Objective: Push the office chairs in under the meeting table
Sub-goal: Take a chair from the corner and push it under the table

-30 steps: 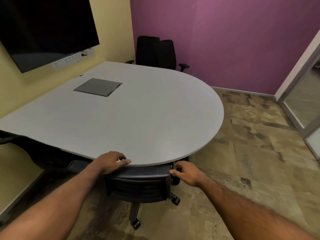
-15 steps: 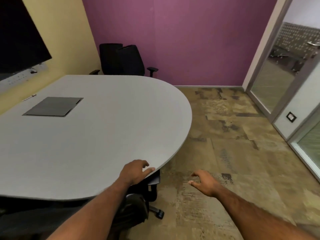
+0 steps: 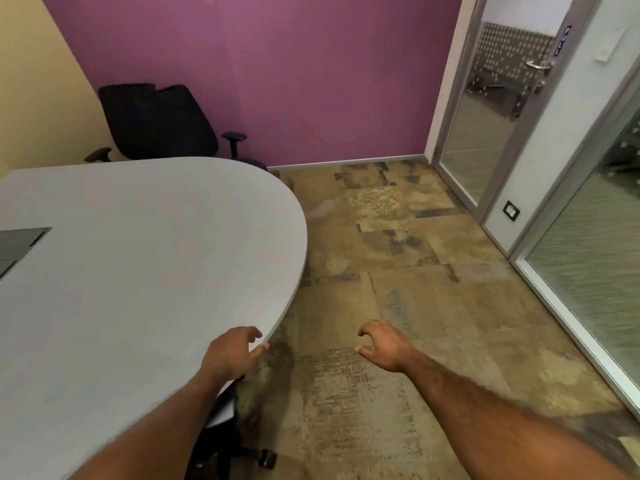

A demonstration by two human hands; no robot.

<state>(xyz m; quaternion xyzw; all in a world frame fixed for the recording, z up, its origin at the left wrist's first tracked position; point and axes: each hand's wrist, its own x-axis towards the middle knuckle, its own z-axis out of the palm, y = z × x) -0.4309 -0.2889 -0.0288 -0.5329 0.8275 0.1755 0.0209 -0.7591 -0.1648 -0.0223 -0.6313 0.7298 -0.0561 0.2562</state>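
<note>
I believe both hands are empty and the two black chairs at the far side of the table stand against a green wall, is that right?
Nearly: the head view shows the wall is purple, not green. Both hands, left and right, are empty, and the two black chairs stand beyond the table.

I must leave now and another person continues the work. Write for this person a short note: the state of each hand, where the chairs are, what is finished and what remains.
Left hand: empty, fingers loosely curled, at the rounded edge of the meeting table.
Right hand: empty, open, in the air above the floor.
Near chair: under the table by the left forearm; only part of its seat and one caster show, so it looks pushed in.
Two black chairs: at the far side, near the purple wall, backs standing clear above the tabletop.
Done: the near chair, as far as can be seen.
Left: probably go around the table end and push the far chairs in.
</note>
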